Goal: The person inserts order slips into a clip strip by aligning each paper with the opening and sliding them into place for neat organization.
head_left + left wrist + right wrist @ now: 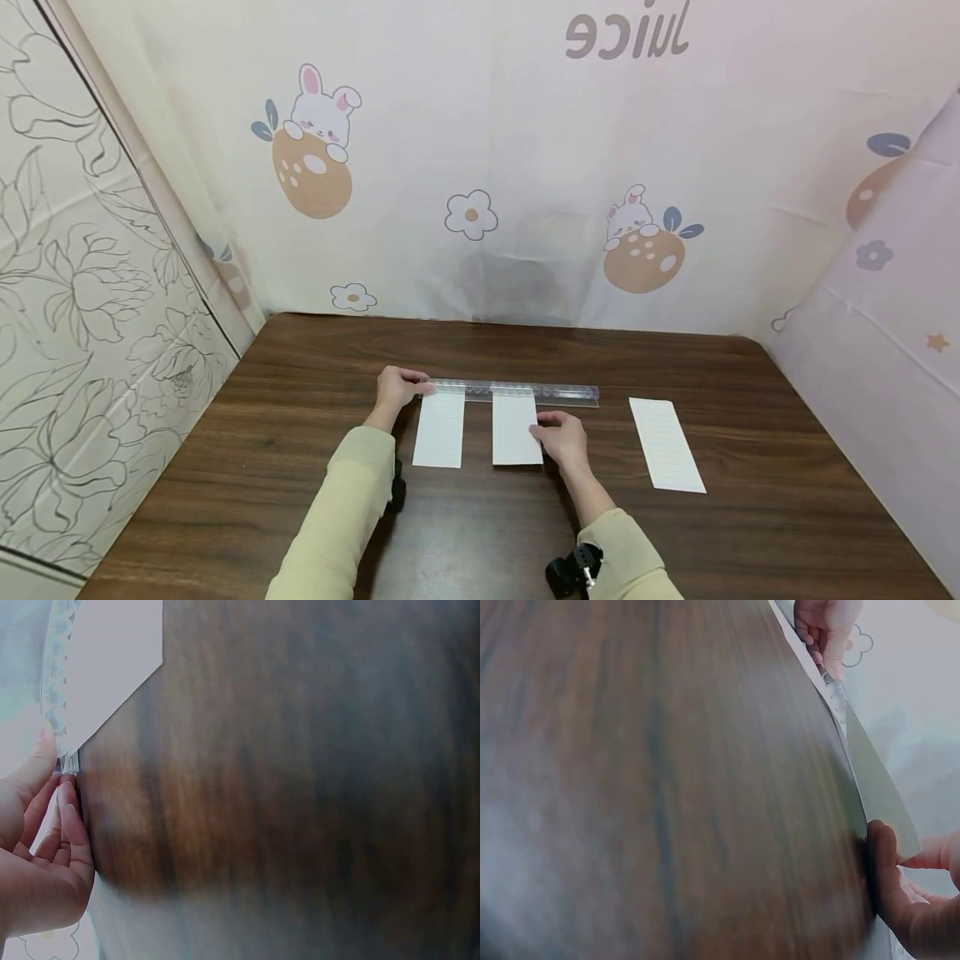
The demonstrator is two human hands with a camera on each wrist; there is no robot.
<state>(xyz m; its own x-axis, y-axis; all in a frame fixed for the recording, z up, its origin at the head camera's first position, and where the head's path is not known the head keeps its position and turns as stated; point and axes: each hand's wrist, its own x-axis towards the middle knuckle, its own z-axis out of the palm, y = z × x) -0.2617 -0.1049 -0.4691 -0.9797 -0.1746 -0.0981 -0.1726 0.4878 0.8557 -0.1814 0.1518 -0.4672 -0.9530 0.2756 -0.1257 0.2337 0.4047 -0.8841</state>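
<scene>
Nearest to the camera are the two pale sleeves, the left sleeve [337, 508] and the right sleeve [630, 554], with a small black device [566, 575] beside the right one. The right grip [564, 437] is almost fully closed: thumb and fingers pinch the right side of the middle sheet [514, 429], with only thin paper between them. The left grip [392, 392] is also narrow; its thumb and fingers hold the left end of a clear plastic strip [566, 395].

The relation that matters most, I judge, is between this sheet and the strip. The sheet lies to the left of the right grip, which is the nearer hand, and its long axis runs away from the person. The strip runs across, nearly at a right angle, and the far short end of the sheet meets it. Whether that end is over, under or inside the strip, I cannot tell.

The left sheet [439, 429] meets the strip in the same way, close to the left grip. The right sheet [667, 446] lies apart, slightly slanted, on the brown table [285, 442]. Behind stands a printed curtain [420, 125].
</scene>
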